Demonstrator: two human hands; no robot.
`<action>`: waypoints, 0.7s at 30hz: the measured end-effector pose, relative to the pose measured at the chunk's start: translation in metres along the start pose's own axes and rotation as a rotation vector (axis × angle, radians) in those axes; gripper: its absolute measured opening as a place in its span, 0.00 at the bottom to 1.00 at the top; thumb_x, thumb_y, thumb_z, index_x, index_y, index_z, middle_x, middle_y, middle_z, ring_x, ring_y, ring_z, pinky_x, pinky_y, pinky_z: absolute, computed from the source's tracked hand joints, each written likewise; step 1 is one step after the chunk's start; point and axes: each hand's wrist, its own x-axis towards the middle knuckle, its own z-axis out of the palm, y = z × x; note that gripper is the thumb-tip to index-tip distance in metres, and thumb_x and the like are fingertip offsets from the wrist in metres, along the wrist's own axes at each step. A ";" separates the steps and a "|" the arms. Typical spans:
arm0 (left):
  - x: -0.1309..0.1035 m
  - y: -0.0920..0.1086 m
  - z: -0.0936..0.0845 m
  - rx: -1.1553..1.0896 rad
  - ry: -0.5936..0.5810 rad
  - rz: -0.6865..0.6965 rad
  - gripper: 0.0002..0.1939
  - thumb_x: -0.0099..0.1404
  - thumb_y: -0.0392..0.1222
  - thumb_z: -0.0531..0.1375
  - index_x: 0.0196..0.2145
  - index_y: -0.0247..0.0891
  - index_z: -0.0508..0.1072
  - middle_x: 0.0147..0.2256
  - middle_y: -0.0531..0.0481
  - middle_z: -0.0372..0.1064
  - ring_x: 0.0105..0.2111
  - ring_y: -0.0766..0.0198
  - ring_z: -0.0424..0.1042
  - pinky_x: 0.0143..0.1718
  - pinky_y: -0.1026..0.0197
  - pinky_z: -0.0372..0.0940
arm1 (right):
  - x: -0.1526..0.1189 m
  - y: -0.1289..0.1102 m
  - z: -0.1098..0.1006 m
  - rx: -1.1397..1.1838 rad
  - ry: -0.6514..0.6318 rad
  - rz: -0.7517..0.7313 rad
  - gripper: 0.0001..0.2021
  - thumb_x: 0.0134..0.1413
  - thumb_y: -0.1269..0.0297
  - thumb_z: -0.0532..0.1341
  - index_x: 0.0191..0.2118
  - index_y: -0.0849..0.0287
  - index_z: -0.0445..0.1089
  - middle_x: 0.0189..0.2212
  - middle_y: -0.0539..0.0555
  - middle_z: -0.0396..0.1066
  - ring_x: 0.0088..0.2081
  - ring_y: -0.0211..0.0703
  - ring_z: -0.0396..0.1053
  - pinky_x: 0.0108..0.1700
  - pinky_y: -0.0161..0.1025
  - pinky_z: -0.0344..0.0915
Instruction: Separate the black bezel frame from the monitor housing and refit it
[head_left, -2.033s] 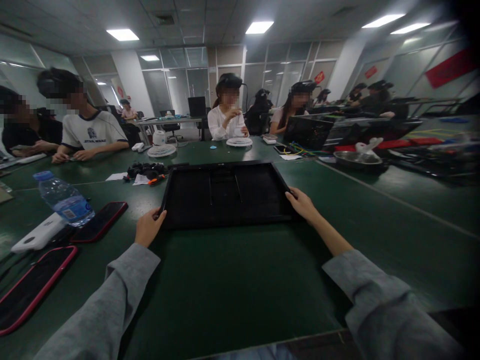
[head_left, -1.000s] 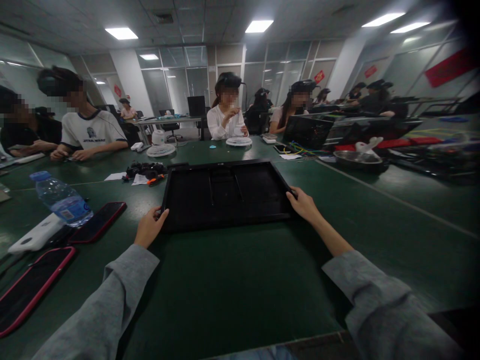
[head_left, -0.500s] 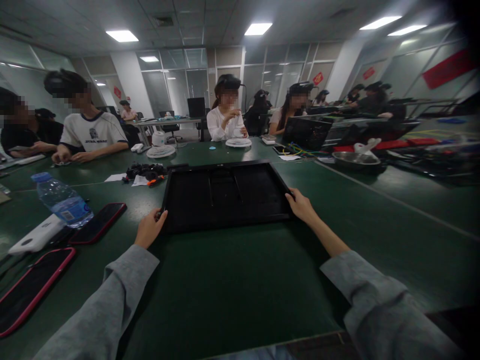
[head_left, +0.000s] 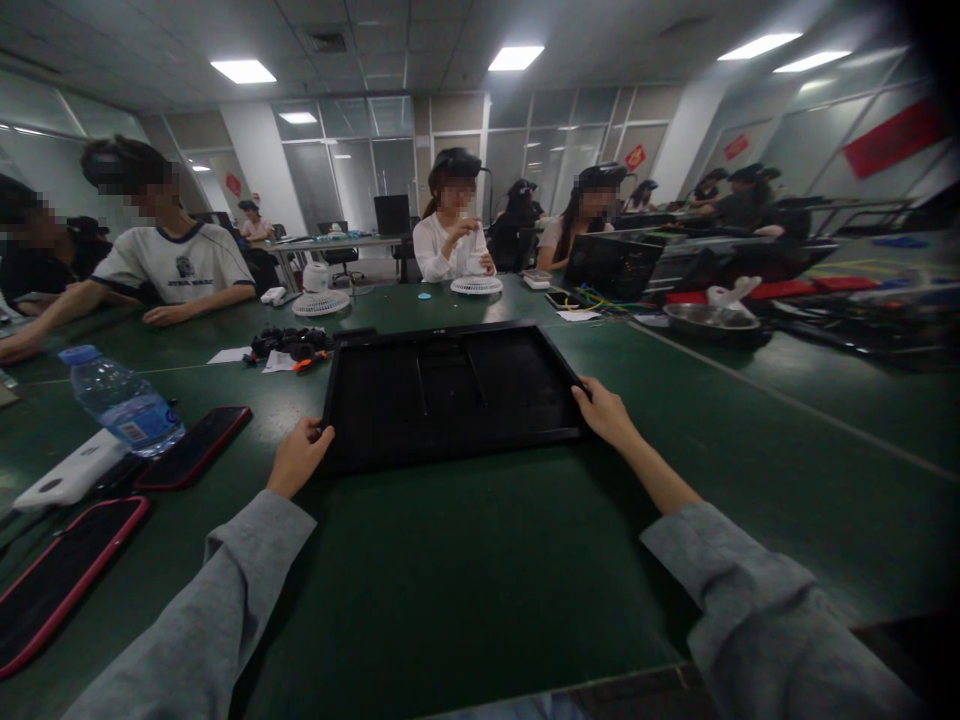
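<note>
A black monitor casing, a wide shallow shell with a raised rim, lies in front of me on the green table. A small light logo shows on its far edge, and two thin ridges run along its inner face. My left hand grips the left rim near the close corner, thumb on top. On the opposite side, my right hand is closed around the right rim, fingers partly hidden beneath it. Both forearms reach out in grey sleeves.
Left of me are a water bottle, a white power bank and two red-edged phones. Dark parts lie beyond the casing. White fan pieces and a metal bowl stand farther off. Several people sit around.
My hands and the monitor casing have barely moved. At the far left, the person in the white shirt has stretched an arm out to the left.
</note>
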 end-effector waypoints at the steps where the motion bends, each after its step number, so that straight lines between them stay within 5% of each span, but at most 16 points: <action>1: 0.000 0.000 0.000 0.000 -0.007 -0.004 0.23 0.65 0.55 0.53 0.49 0.36 0.68 0.42 0.41 0.76 0.42 0.54 0.76 0.42 0.56 0.66 | -0.001 -0.002 0.000 -0.013 -0.006 0.009 0.23 0.64 0.57 0.50 0.60 0.62 0.66 0.47 0.65 0.75 0.49 0.59 0.73 0.51 0.52 0.66; 6: 0.002 0.001 -0.002 -0.017 -0.026 -0.027 0.20 0.62 0.55 0.53 0.45 0.38 0.68 0.39 0.44 0.76 0.40 0.54 0.75 0.40 0.58 0.65 | 0.002 -0.001 -0.010 -0.060 -0.074 -0.007 0.24 0.65 0.58 0.49 0.61 0.64 0.64 0.48 0.65 0.75 0.49 0.58 0.73 0.50 0.50 0.67; 12: 0.005 -0.005 -0.010 -0.051 -0.110 -0.054 0.19 0.60 0.58 0.54 0.39 0.40 0.67 0.35 0.46 0.75 0.37 0.55 0.75 0.37 0.58 0.65 | 0.011 0.024 -0.037 -0.016 -0.269 0.049 0.21 0.56 0.54 0.60 0.52 0.60 0.72 0.38 0.59 0.78 0.42 0.55 0.76 0.47 0.48 0.69; 21: 0.001 -0.004 -0.013 0.172 -0.058 0.027 0.32 0.66 0.69 0.40 0.27 0.42 0.67 0.28 0.48 0.70 0.30 0.58 0.69 0.31 0.60 0.59 | -0.002 -0.012 -0.034 0.732 -0.317 0.302 0.27 0.55 0.55 0.64 0.60 0.55 0.64 0.39 0.57 0.78 0.37 0.50 0.77 0.38 0.46 0.76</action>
